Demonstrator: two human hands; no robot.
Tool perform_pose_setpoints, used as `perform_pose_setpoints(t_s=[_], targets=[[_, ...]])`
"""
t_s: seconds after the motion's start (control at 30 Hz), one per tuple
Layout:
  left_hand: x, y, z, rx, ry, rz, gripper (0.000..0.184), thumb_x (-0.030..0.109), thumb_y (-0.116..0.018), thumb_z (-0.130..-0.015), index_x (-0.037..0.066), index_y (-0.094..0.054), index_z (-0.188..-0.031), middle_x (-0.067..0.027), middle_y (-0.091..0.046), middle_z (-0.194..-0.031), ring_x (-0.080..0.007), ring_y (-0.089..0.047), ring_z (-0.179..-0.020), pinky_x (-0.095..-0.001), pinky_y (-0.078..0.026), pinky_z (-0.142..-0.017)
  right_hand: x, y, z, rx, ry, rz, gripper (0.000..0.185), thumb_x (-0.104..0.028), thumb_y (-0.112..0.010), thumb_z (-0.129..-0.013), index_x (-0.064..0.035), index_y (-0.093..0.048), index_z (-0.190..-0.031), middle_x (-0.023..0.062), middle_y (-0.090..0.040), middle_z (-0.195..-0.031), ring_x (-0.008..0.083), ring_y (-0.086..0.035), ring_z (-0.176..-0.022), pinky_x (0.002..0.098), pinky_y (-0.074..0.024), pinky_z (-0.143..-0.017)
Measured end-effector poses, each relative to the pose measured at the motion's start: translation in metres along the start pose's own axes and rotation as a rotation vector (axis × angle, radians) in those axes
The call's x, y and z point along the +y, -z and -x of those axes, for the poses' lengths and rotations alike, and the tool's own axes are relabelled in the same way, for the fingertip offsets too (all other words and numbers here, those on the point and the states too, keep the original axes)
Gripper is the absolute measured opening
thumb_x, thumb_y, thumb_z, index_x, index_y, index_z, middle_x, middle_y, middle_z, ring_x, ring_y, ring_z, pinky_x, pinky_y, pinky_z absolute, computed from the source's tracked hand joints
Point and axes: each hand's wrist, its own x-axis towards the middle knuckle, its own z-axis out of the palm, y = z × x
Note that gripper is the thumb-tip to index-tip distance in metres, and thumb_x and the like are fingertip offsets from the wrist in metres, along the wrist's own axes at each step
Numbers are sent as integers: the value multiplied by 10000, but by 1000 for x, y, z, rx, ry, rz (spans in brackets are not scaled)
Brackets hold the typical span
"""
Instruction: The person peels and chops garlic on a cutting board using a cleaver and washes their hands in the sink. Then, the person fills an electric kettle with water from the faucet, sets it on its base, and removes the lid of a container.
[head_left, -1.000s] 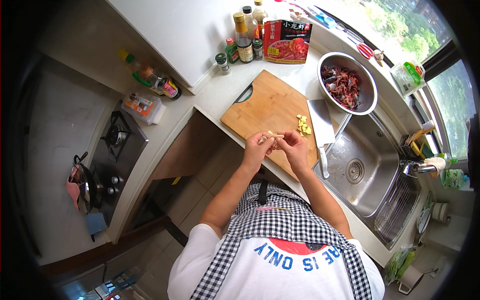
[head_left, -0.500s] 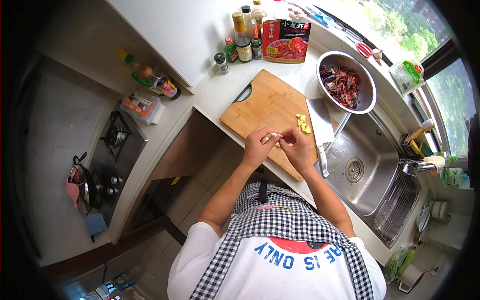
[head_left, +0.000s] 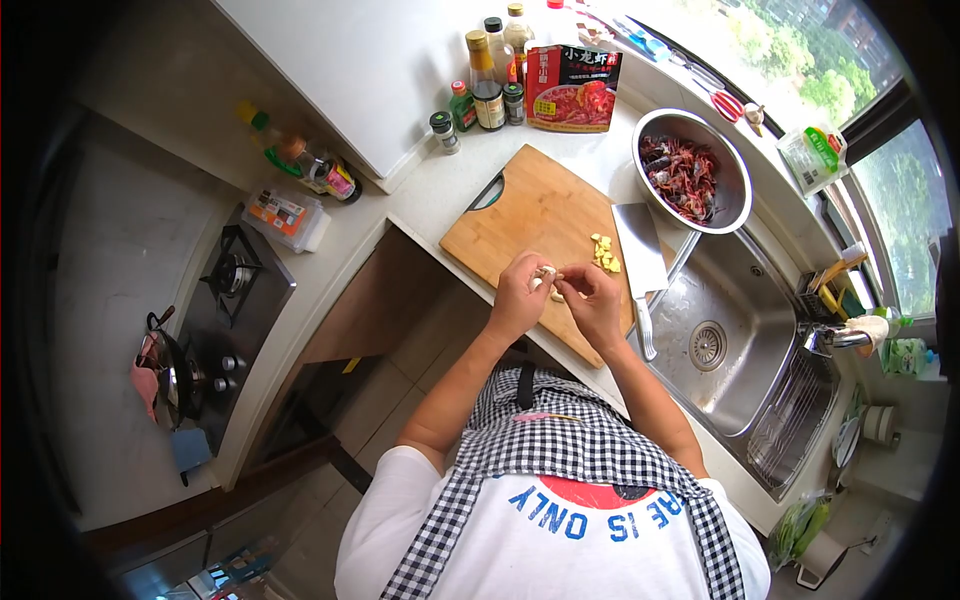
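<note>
My left hand (head_left: 516, 298) is closed around whitish garlic (head_left: 543, 274) above the near part of the wooden cutting board (head_left: 540, 205). The fingertips of my right hand (head_left: 593, 303) pinch at the garlic's right side; exactly what piece they grip is partly hidden. Beneath and between the hands, pale garlic cloves (head_left: 557, 296) lie on the board. Chopped yellowish pieces (head_left: 605, 253), perhaps ginger, form a small pile near the board's right edge. A cleaver (head_left: 640, 250) rests along that edge, its white handle (head_left: 645, 330) pointing toward me.
A metal bowl of crayfish (head_left: 742, 190) stands behind the sink (head_left: 740, 290), which is on the right. Bottles (head_left: 487, 90) and a red seasoning packet (head_left: 573, 95) line the back. Scissors (head_left: 727, 104) lie on the windowsill. A stove (head_left: 232, 330) with a pan (head_left: 175, 375) is left.
My hands have drawn slightly apart at the fingertips, and more of the garlic shows between them. The board, cleaver and bowl remain in place.
</note>
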Motion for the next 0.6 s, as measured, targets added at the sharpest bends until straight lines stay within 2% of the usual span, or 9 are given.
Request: perform_pose_setpoints(t_s=[0.1,0.27,0.47,0.6], targets=[[1,2,0,-59,131,96,56,12,-607,-844,-13,-557,-838,-91,-548,-790,-196,-557,-716,-300,-457,-639,5,1,1,6,-5,-35,128,43,-688,-769,29,-642,-888,83,-660,-773,135,-670,-687,238,-534,-631],[2,-4,1,-3,33,-15,77,6,-595,-847,-8,-521,-865,-101,-539,-799,-215,-547,-712,-313,-454,-631,3,0,3,17,-40,-76,117,18,-679,-802,36,-640,-910,73,-672,-803,120,-663,-701,236,-538,-645],[5,-8,8,99,-61,-101,89,-4,-579,-837,-6,-497,-872,-136,-535,-838,-277,-551,-721,-350,-456,-642,-3,-1,2,-56,-403,-533,188,-72,-630,-884,57,-603,-1018,94,-670,-919,131,-644,-801,251,-534,-733],[8,-9,10,126,-112,-141,98,-1,-579,-835,-9,-493,-881,-146,-526,-845,-297,-550,-733,-368,-457,-642,-1,0,3,-57,-417,-582,192,-76,-622,-888,52,-601,-1030,100,-668,-936,139,-646,-814,257,-535,-743]])
